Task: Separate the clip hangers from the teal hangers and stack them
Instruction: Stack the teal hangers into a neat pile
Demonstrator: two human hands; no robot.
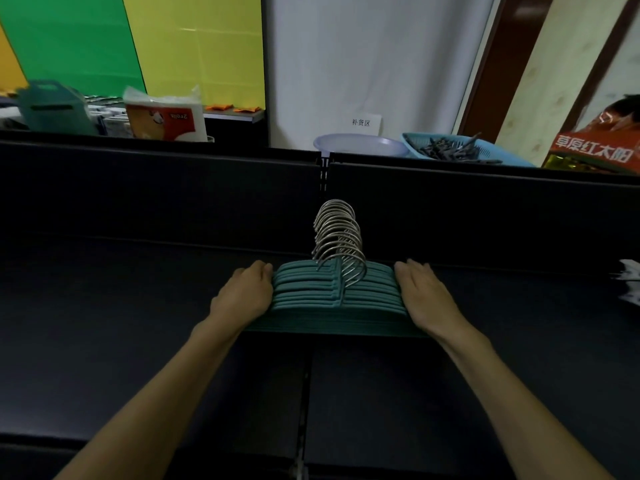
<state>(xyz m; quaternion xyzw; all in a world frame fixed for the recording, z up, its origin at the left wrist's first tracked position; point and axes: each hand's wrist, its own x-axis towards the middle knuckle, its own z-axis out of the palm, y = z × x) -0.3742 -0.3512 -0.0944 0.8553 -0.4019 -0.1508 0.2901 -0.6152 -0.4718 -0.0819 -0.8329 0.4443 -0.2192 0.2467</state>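
Pressing in from both sides: left hand (pixel 244 294) flat against the left end of the stack of teal hangers (pixel 332 299), right hand (pixel 424 297) flat against the right end. Fingers on both hands straight and together, released, not curled round anything. Both forearms reach forward from the bottom corners, bare.

Stack sits on a dark shelf (pixel 138 306), centred over the seam between two panels, close to the back wall. Metal hooks (pixel 339 240) rise in a tight row behind the stack, curving the same way.

Hard to make out: hanger ends under the palms are covered; lowest layers merge into one teal band. Exact hanger count cannot be told; roughly a dozen hooks. White object (pixel 628 284) at the right edge is cut off and blurred.

Behind the shelf: one pale bowl (pixel 360 145), one blue basket (pixel 464 148) of dark pieces.
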